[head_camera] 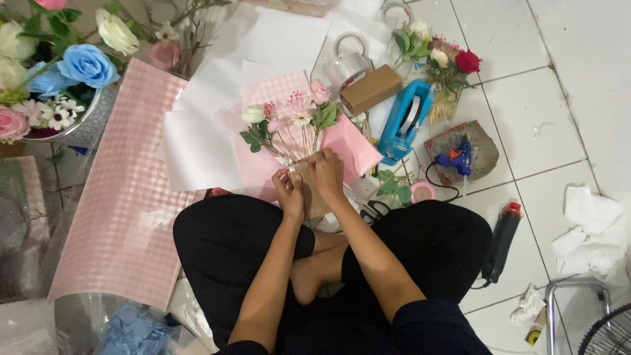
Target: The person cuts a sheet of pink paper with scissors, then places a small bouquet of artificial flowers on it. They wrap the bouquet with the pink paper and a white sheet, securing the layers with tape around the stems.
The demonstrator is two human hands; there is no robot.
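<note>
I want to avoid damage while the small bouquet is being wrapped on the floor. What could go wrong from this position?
1. Both hands, left and right, press the wrap at the stems; the thin flowers above could bend or snap.
2. The glue gun lies close by with its cord near the knee; a leg move might drag it.
3. The scissors sit partly hidden beside the right leg, so they might be knocked or leaned on.

White tiled floor (565,98) — glossy, grey-grouted — a fan's grille (608,332) at its corner.
</note>
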